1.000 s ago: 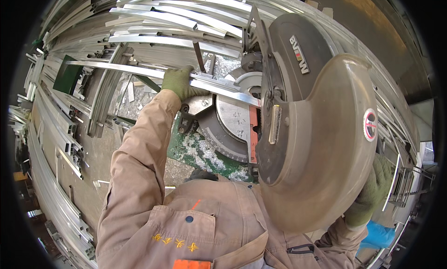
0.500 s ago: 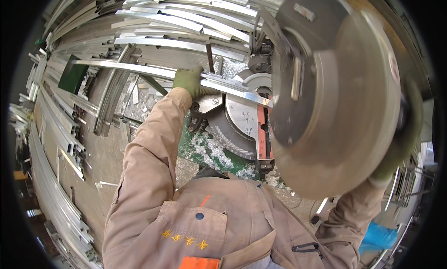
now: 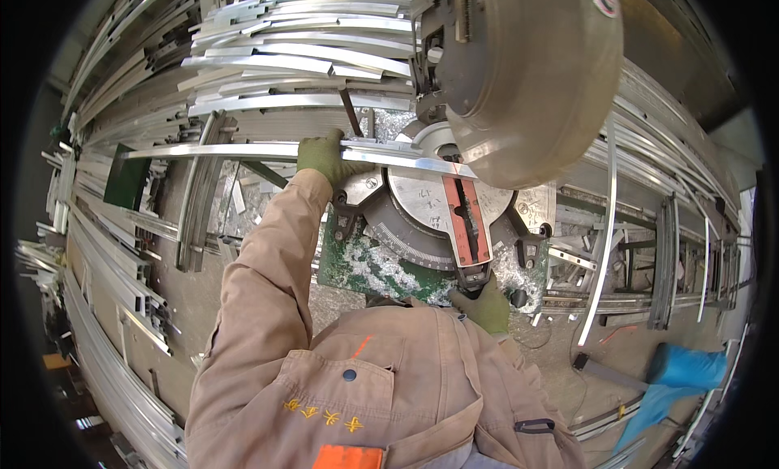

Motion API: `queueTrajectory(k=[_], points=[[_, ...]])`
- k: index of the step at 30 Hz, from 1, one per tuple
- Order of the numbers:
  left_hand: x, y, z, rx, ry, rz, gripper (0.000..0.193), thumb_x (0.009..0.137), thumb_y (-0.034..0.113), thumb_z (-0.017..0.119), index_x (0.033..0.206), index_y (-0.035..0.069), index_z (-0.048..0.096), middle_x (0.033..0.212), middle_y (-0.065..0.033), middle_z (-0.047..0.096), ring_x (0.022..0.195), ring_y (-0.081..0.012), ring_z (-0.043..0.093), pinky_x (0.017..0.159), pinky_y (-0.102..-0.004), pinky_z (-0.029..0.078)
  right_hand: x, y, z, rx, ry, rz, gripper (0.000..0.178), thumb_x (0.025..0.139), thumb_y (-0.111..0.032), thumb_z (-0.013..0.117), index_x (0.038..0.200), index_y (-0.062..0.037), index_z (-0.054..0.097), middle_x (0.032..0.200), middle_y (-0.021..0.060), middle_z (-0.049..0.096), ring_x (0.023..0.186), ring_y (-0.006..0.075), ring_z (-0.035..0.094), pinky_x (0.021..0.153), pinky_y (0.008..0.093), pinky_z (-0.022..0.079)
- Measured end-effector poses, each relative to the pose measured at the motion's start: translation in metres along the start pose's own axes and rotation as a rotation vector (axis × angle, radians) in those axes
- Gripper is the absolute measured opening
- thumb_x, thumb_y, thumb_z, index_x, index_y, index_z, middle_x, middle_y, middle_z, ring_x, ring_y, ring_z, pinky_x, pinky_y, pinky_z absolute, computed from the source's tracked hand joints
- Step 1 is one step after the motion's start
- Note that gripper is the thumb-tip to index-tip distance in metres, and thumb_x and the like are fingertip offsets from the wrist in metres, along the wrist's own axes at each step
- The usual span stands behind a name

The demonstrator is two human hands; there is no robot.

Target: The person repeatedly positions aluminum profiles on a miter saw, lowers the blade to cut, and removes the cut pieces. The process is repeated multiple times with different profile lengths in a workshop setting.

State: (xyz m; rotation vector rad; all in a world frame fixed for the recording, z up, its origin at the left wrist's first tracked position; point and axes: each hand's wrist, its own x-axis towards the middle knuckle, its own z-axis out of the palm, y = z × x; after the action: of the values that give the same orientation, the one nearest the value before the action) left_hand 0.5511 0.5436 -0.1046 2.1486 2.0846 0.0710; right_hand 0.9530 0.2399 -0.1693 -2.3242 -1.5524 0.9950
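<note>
My left hand (image 3: 320, 156), in a green glove, is closed round a long silver aluminium bar (image 3: 235, 151). The bar lies across the mitre saw table (image 3: 414, 197), and its right part runs under the guard. My right hand (image 3: 488, 307), also gloved in green, grips the black front handle (image 3: 471, 281) below the red slotted insert (image 3: 469, 230); part of its fingers is hidden. Above the table's right side stands the raised saw head with its large translucent guard (image 3: 540, 88).
Stacked aluminium profiles (image 3: 300, 43) fill the back left, and more lengths (image 3: 661, 144) lie at right. Metal shavings (image 3: 381, 270) cover the green base. An upright rod (image 3: 350, 112) stands behind the bar. Blue sheeting (image 3: 682, 380) lies on the floor at right.
The saw head has gone up and back, uncovering the table's right side. My right hand has come from the far right to the front handle. My left hand still holds the bar.
</note>
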Motion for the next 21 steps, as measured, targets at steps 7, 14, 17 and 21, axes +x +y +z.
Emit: queueTrajectory(k=[7,14,17,21], points=[[0.006,-0.006,0.009,0.007,0.029,0.002,0.129,0.07,0.1,0.098,0.159,0.009,0.081,0.134,-0.0223,0.093,0.13,-0.0424,0.087,0.121,-0.0493,0.062,0.033,0.05,0.025,-0.12,0.048,-0.194,0.098,0.094,-0.053,0.096,0.165,0.004,0.061,0.113,0.0331,0.088,0.103,0.0542,0.087,0.092,0.0626,0.07],[0.007,0.002,0.001,-0.02,-0.017,-0.051,0.137,0.064,0.1,0.101,0.163,0.008,0.079,0.14,-0.0234,0.092,0.134,-0.0423,0.087,0.121,-0.0477,0.065,0.054,0.082,0.039,-0.045,0.066,-0.303,0.085,0.088,-0.043,0.099,0.154,0.0005,0.068,0.108,0.0299,0.089,0.098,0.0528,0.088,0.091,0.0611,0.071],[0.008,-0.002,0.006,-0.017,-0.016,-0.056,0.139,0.063,0.099,0.103,0.165,0.008,0.077,0.139,-0.0238,0.092,0.134,-0.0421,0.088,0.121,-0.047,0.067,0.054,0.079,0.033,0.0,0.025,-0.308,0.089,0.088,-0.043,0.096,0.155,0.0064,0.065,0.105,0.0325,0.088,0.097,0.0542,0.087,0.089,0.0618,0.07],[0.008,-0.001,0.007,0.003,-0.014,-0.069,0.14,0.062,0.099,0.103,0.165,0.009,0.077,0.139,-0.0241,0.092,0.134,-0.0421,0.088,0.12,-0.0476,0.067,0.051,0.074,0.026,-0.006,-0.01,-0.263,0.09,0.089,-0.044,0.098,0.156,0.0054,0.064,0.106,0.0316,0.088,0.098,0.0542,0.087,0.09,0.0619,0.07]])
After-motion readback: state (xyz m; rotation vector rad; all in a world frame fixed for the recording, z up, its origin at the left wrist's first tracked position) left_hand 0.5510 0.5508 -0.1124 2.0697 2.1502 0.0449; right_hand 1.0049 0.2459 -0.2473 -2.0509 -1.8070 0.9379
